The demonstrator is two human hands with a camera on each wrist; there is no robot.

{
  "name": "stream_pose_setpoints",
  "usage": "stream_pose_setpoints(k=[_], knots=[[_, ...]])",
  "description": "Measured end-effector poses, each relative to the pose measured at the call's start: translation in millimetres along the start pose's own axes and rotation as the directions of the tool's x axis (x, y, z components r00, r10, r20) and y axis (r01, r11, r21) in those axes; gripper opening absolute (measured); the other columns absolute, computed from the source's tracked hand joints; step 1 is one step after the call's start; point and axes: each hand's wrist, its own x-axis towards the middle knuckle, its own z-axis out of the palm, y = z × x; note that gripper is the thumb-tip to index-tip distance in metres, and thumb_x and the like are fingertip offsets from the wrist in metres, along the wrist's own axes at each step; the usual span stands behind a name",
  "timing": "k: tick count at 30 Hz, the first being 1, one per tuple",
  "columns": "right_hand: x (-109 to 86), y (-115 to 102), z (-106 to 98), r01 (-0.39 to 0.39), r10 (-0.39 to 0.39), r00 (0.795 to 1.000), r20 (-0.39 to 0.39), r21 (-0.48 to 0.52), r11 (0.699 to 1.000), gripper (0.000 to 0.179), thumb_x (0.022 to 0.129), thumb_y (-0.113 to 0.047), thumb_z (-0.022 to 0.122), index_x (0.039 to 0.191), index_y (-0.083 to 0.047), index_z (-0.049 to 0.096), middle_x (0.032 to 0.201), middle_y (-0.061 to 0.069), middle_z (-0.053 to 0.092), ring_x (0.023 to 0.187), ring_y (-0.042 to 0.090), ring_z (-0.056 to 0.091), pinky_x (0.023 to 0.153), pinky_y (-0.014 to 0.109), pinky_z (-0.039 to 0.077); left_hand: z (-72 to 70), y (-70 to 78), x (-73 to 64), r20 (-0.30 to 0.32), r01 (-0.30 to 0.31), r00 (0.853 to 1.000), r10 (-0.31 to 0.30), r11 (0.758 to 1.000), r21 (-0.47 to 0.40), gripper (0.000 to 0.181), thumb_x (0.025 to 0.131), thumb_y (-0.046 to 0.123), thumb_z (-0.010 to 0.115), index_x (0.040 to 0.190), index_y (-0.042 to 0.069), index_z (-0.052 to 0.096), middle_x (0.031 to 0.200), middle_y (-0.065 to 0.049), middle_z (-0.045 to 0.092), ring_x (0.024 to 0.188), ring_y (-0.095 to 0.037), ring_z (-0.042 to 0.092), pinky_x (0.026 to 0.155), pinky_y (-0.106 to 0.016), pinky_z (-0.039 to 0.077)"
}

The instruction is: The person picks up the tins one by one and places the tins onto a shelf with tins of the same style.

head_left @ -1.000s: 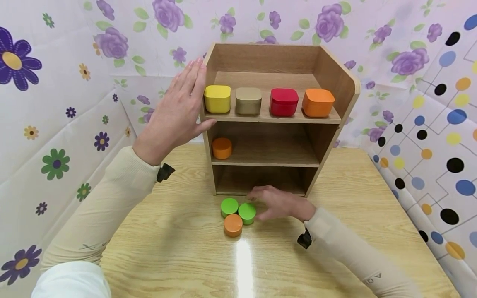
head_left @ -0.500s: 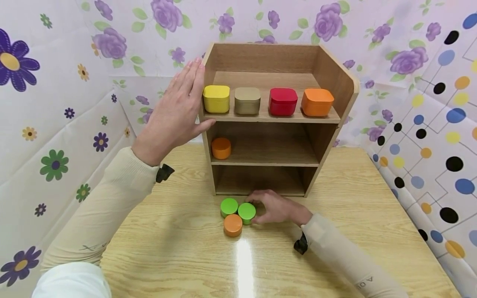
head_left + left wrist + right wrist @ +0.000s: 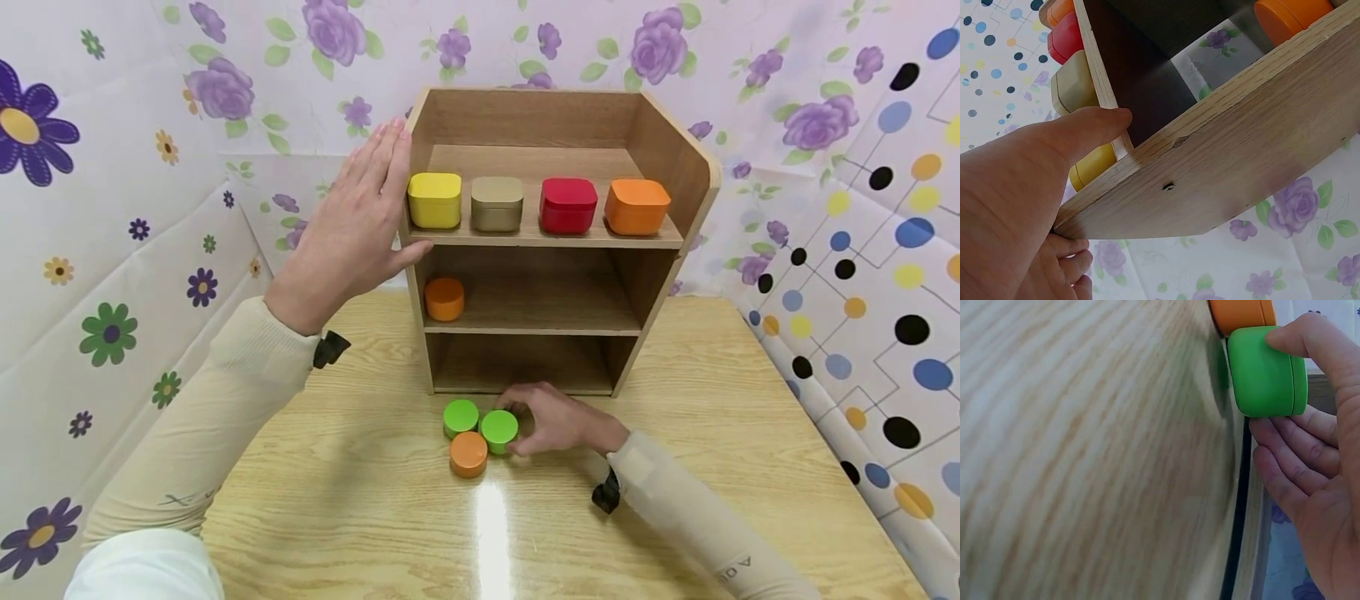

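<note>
My left hand rests along the left side of a wooden shelf unit, its fingers straight against the side panel. In the left wrist view, the thumb lies over the front edge of the upper board. My right hand pinches a small green round lidded box on the table, with the thumb on one side and fingers on the other. Another green box and an orange round box stand close beside it.
Along the upper board stand a yellow box, a beige box, a red box and an orange box. An orange round box sits left on the middle shelf. Patterned cloths hang around the wooden table.
My right hand has lowered beside the right-hand green box and taken it between thumb and fingers. That box has shifted slightly right, towards the hand. My left hand stays at the shelf unit.
</note>
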Motion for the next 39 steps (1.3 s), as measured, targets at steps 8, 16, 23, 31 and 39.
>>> stream_pose_setpoints(k=[8,16,23,31,39], knots=[[-5.8,-9,-14,0.004,-0.005,1.000,-0.012,-0.034,0.999,0.052,0.078,-0.024,0.088,0.125,-0.012,0.069,0.119,-0.003,0.074,0.105,0.011,0.071,0.094,0.031,0.064,0.4,-0.1,-0.3,-0.005,-0.001,1.000,0.001,1.000,0.001,0.119,0.094,0.043,0.078,0.167,-0.005,-0.003,0.178,-0.022,-0.002,0.167,-0.038,0.007,0.138,-0.050,0.010],[-9.2,-19,-33,0.015,-0.017,1.000,-0.027,-0.079,0.997,0.049,0.077,-0.024,0.087,0.121,-0.014,0.069,0.116,-0.004,0.073,0.103,0.012,0.071,0.093,0.037,0.065,0.0,0.4,-0.1,-0.003,-0.001,1.000,0.001,1.000,0.000,0.119,0.094,0.043,0.078,0.167,-0.005,-0.003,0.178,-0.022,-0.002,0.167,-0.038,0.007,0.138,-0.050,0.009],[-10.0,-30,-55,0.025,-0.028,0.998,-0.058,-0.053,0.998,0.046,0.078,-0.022,0.087,0.120,-0.018,0.069,0.114,-0.007,0.072,0.103,0.009,0.070,0.093,0.042,0.065,0.0,0.4,-0.2,-0.006,-0.001,1.000,0.001,1.000,-0.009,0.119,0.094,0.041,0.079,0.167,-0.004,-0.003,0.178,-0.021,-0.001,0.167,-0.036,0.006,0.138,-0.048,0.008],[-9.0,-43,-84,0.017,-0.030,0.991,-0.130,-0.100,0.995,0.047,0.076,-0.026,0.089,0.119,-0.020,0.070,0.112,-0.011,0.072,0.099,0.006,0.069,0.091,0.037,0.065,-0.1,0.6,-0.4,-0.010,0.005,1.000,-0.005,1.000,-0.012,0.119,0.094,0.042,0.079,0.167,-0.004,-0.002,0.178,-0.021,-0.002,0.167,-0.037,0.006,0.138,-0.050,0.009],[-7.3,-55,-107,0.016,-0.036,0.981,-0.189,-0.110,0.994,0.050,0.076,-0.025,0.090,0.120,-0.017,0.070,0.114,-0.008,0.073,0.101,0.010,0.069,0.094,0.040,0.064,0.9,0.5,-0.6,-0.019,0.000,1.000,0.000,1.000,-0.017,0.119,0.093,0.041,0.080,0.167,-0.005,-0.001,0.178,-0.021,0.000,0.167,-0.037,0.007,0.138,-0.050,0.010]])
